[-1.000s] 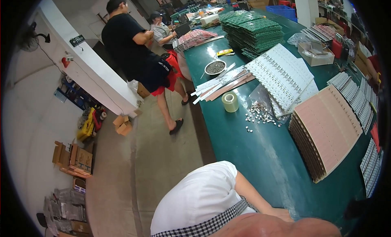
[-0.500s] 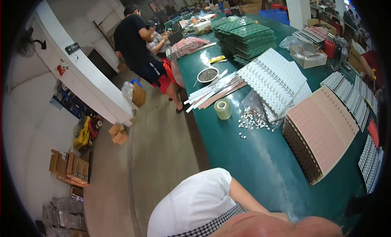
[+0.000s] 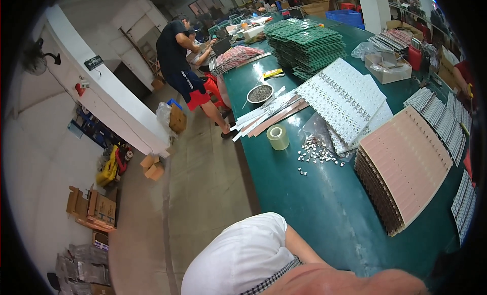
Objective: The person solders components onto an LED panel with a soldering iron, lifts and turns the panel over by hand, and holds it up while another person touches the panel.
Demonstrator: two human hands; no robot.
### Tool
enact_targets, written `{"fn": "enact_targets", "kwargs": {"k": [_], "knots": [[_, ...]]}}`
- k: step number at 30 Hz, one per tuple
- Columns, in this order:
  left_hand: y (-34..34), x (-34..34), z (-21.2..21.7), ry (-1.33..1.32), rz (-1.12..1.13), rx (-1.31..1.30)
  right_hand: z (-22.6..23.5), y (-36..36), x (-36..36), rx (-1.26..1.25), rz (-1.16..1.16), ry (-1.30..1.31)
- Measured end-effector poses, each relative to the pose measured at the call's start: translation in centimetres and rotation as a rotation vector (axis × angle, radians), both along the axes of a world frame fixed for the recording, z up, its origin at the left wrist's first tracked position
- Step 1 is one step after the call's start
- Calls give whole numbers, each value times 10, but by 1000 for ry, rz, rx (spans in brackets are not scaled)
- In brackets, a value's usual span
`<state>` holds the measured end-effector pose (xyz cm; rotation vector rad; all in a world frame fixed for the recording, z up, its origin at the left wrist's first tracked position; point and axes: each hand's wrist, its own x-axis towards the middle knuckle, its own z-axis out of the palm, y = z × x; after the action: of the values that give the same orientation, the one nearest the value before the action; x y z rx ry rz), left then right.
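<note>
two hands are lying out of sight, so there is no telling whether they are gripping anything; the pink-topped board stack [image 3: 406, 160] is resting on the table [image 3: 284, 188], beside loose metal pieces [image 3: 315, 151]; good handling would be keeping its edges aligned.

On tbl [image 3: 294, 203], tape roll [image 3: 278, 137] sits on near side of strips [image 3: 276, 119] & left of loose parts [image 3: 315, 149], w/ bowl [image 3: 259, 102] beyond strips, sheets [image 3: 350, 99] btwn parts & far pile [image 3: 307, 44], panel stack [image 3: 406, 163] at near right.
</note>
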<state>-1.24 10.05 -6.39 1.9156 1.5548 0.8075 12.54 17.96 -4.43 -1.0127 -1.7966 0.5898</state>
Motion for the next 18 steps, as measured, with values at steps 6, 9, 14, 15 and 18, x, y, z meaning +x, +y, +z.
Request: {"fn": "enact_targets", "kwargs": {"k": [6,9,14,15,18], "knots": [[-5,-8,-13,12,7,-40,-35,8,-20,94,101,85],[-5,-5,-15,11,-13,-47,-40,18,-20,143,170,163],[-7,-7,-14,20,-20,-21,-54,30,-31,196,302,306],[-6,-8,-10,40,-30,-45,-57,32,-35,201,333,339],[-5,-6,-15,48,-59,-43,-63,36,-40,242,394,423]]}}
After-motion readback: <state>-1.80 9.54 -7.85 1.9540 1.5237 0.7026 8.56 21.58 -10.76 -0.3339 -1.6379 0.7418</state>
